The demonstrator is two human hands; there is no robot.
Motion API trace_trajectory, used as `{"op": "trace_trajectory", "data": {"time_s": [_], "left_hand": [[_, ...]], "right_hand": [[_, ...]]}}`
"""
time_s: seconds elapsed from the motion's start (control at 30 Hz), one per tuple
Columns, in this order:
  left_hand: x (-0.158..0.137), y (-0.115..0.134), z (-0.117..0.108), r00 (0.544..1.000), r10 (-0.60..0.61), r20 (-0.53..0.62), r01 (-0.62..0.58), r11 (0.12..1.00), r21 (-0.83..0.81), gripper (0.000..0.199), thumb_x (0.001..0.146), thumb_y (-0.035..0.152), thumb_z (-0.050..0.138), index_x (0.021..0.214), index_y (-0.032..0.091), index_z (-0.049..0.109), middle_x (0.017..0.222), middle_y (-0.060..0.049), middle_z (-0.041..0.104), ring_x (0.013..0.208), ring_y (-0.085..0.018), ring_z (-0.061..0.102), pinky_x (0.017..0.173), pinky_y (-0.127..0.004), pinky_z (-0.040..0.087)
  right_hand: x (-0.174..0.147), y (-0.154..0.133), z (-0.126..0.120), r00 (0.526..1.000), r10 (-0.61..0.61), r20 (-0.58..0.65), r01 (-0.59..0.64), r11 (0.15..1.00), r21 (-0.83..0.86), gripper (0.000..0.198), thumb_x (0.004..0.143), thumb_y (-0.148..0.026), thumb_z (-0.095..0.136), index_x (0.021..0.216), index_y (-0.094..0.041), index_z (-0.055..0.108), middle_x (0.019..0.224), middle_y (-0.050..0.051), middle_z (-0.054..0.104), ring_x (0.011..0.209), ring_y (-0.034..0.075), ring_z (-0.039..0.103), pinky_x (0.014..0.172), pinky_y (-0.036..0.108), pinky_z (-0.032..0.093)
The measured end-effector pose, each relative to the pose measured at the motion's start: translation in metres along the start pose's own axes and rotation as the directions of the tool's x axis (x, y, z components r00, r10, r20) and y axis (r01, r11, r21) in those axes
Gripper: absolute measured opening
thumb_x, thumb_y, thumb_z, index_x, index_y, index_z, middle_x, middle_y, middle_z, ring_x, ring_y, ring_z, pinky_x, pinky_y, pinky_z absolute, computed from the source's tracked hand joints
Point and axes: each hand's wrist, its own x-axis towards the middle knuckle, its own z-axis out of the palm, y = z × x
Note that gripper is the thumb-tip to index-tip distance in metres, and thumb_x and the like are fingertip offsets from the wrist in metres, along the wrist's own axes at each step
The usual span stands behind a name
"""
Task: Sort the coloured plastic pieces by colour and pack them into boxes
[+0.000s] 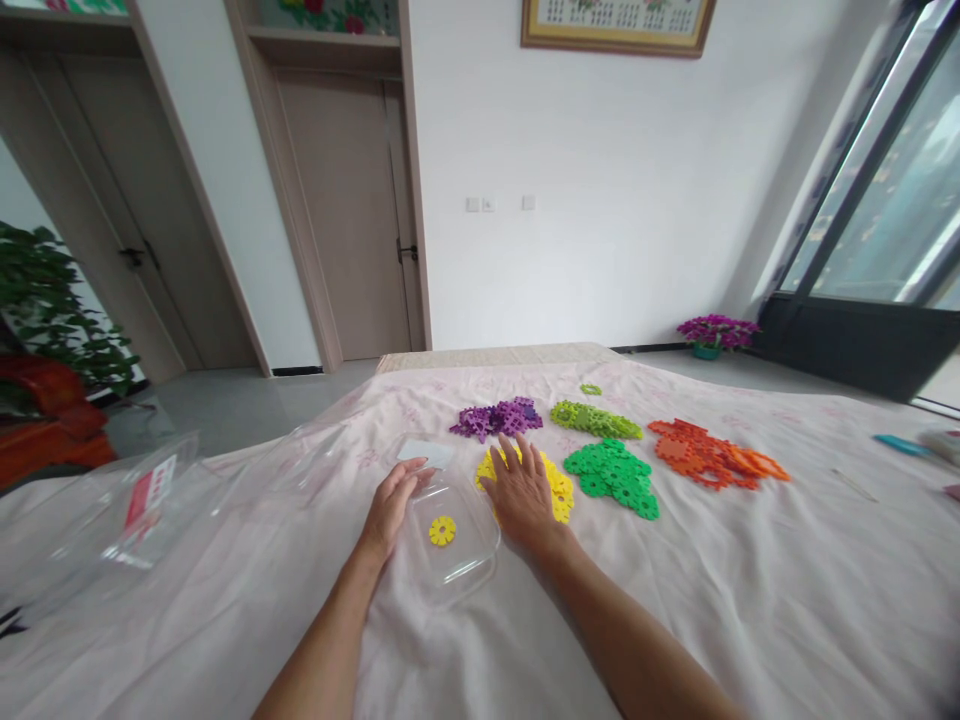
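My left hand grips the far left rim of a clear plastic container. One yellow flower-shaped disc lies inside that container. To the right, my right hand rests palm down over a pile of yellow flower-shaped discs, its fingers stretched out and covering part of the pile. Behind the hands is a heap of purple pieces. Green discs lie just right of the yellow ones, with a row of light green pieces beyond them.
Orange pieces spread farther right, and a lone light green piece lies near the far edge. At left on the pale cloth is a crumpled clear plastic bag with a red label. A blue object lies at far right.
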Motion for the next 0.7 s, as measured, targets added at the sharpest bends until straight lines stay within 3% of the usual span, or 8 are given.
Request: {"op": "trace_trajectory", "data": {"time_s": [0.27,0.5,0.6,0.7], "left_hand": [[0.0,-0.003,-0.002,1.0,0.021,0.022,-0.021,1.0,0.021,0.047,0.078,0.046,0.063,0.115,0.015,0.063,0.109,-0.013,0.072,0.103,-0.026,0.066,0.1,-0.042,0.042],[0.002,-0.005,-0.003,1.0,0.016,0.023,-0.016,1.0,0.014,0.047,0.078,0.046,0.063,0.114,0.016,0.063,0.107,-0.013,0.073,0.102,-0.026,0.067,0.099,-0.041,0.043],[0.001,-0.004,-0.002,1.0,0.01,0.025,-0.01,1.0,0.013,0.047,0.078,0.045,0.063,0.115,0.015,0.062,0.107,-0.013,0.073,0.103,-0.026,0.067,0.1,-0.041,0.043],[0.001,-0.003,-0.001,1.0,0.002,0.025,-0.003,1.0,0.025,0.047,0.079,0.044,0.062,0.115,0.014,0.061,0.107,-0.013,0.073,0.104,-0.026,0.066,0.101,-0.042,0.042]], "right_hand": [[0.002,-0.004,0.001,0.994,0.008,0.109,-0.008,1.0,-0.005,0.04,0.092,-0.036,0.049,0.126,-0.018,0.061,0.143,0.011,0.049,0.144,0.032,0.02,0.116,0.051,0.007],[0.001,-0.005,-0.008,0.993,0.0,0.116,-0.009,0.997,0.076,0.034,0.089,-0.03,0.054,0.12,-0.019,0.063,0.131,0.009,0.058,0.14,0.031,0.026,0.117,0.047,0.006],[0.002,-0.003,-0.01,0.997,-0.011,0.079,0.002,0.994,0.113,0.022,0.088,-0.026,0.055,0.107,-0.021,0.067,0.117,0.008,0.065,0.134,0.03,0.035,0.115,0.046,0.011],[0.003,0.0,-0.012,1.0,0.019,0.014,-0.021,0.983,0.182,0.014,0.09,-0.026,0.054,0.091,-0.022,0.068,0.099,0.006,0.069,0.116,0.026,0.049,0.107,0.042,0.026]]}}
